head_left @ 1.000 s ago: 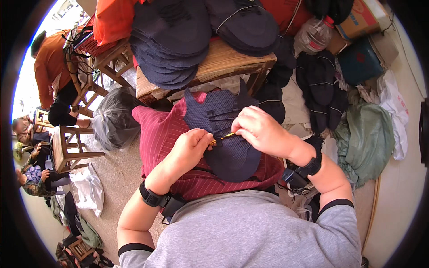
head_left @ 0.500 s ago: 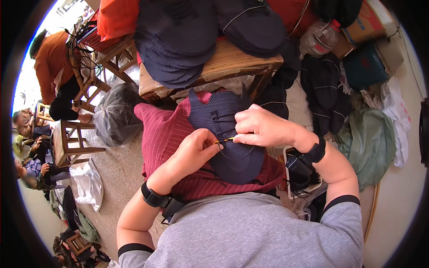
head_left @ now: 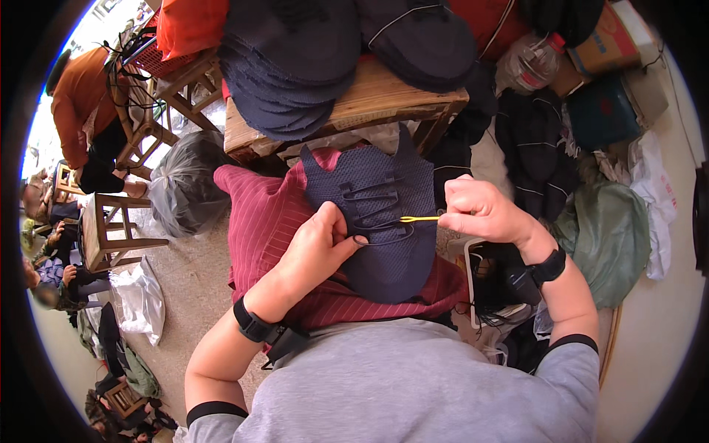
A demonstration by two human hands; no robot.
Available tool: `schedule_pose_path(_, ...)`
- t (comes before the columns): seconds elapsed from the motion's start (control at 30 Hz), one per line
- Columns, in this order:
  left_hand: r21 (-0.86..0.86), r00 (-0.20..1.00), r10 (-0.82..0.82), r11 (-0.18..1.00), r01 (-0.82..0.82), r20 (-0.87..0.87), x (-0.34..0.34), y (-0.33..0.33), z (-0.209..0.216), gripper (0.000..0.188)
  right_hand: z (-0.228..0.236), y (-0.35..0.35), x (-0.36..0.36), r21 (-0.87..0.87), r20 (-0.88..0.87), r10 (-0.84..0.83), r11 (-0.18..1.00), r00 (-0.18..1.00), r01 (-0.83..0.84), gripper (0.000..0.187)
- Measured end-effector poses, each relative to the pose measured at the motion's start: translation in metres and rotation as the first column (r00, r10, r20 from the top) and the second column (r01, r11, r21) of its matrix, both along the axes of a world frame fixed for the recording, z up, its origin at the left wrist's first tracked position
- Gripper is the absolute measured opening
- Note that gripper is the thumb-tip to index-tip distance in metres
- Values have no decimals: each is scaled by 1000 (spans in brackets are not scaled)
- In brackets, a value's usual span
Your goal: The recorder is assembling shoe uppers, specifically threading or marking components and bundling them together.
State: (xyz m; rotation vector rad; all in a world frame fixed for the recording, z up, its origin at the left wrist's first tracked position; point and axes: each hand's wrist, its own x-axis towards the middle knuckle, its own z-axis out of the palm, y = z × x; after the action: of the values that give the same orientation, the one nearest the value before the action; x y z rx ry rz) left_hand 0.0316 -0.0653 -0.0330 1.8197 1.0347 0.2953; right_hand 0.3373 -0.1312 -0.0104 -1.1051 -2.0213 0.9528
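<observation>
A navy knit shoe upper lies over the maroon striped cloth on my lap, with dark lace strung in rows across its middle. My left hand is closed at the upper's left edge, thumb and fingers pinching it next to a loose loop of lace. My right hand is closed around a thin yellow lacing hook, just right of the upper. The hook's looped tip reaches the laces; whether lace is caught in it is too small to tell.
Ahead, a wooden bench bears stacked navy uppers. A tied grey plastic bag and a wooden stool stand left. To the right are a white-rimmed container, a green sack and a plastic bottle. Other people sit far left.
My right hand has moved right, away from my left hand, and more of the yellow hook shows. My left hand has shifted slightly left. The lace rows are now more exposed.
</observation>
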Motion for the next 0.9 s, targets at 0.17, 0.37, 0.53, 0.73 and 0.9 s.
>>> schedule_pose_path(0.17, -38, 999, 6, 999, -5, 32, 3, -6, 3, 35, -3, -1, -43, -45, -213, -283, 959, 935, 280, 12)
schedule_pose_path(0.37, 39, 999, -12, 999, 10, 40, -1, -8, -2, 35, -10, 8, -83, -126, -268, -231, 971, 935, 204, 22)
schedule_pose_path(0.53, 52, 999, -13, 999, 10, 51, -3, -8, -2, 36, -12, 6, -95, 191, -78, -332, 920, 940, 341, 13)
schedule_pose_path(0.73, 93, 999, -6, 996, 2, 47, -2, -6, -1, 34, -2, 3, -91, 104, -176, -413, 895, 893, 435, 11)
schedule_pose_path(0.9, 74, 998, -3, 997, -2, 58, -2, -7, 0, 35, -8, -2, -69, -411, -590, -588, 809, 554, 420, 26)
